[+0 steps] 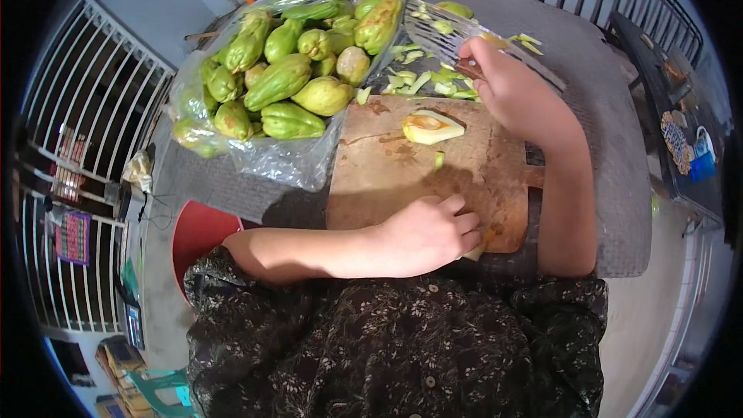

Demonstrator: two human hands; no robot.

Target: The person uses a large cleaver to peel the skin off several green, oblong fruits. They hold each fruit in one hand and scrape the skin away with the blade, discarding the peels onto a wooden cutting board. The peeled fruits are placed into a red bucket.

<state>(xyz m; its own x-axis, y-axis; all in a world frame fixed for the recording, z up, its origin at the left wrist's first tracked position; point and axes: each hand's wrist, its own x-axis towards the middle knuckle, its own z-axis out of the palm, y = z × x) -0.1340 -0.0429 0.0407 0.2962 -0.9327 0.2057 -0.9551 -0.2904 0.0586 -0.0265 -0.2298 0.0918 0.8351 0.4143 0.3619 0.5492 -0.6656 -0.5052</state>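
On a wooden cutting board (pixel 371 168) lies a cut chayote half (pixel 432 128), its seed hollow facing up. A small green sliver (pixel 439 160) rests below it. My left hand (pixel 435 232) is curled over the board's near edge, its fingers around a pale chayote piece (pixel 475 253) that is mostly hidden. Beyond the board's far right corner, my right hand (pixel 511 90) grips a brown handle (pixel 469 68) with a hole in it. I cannot make out the tool's blade. Green peelings (pixel 421 82) lie scattered beside that hand.
A clear plastic bag (pixel 284 165) full of whole chayotes (pixel 278 81) lies open at the far left of the grey table (pixel 621 203). A slotted rack (pixel 429 29) with scraps on it is behind my right hand. A red container (pixel 197 238) stands by my left elbow.
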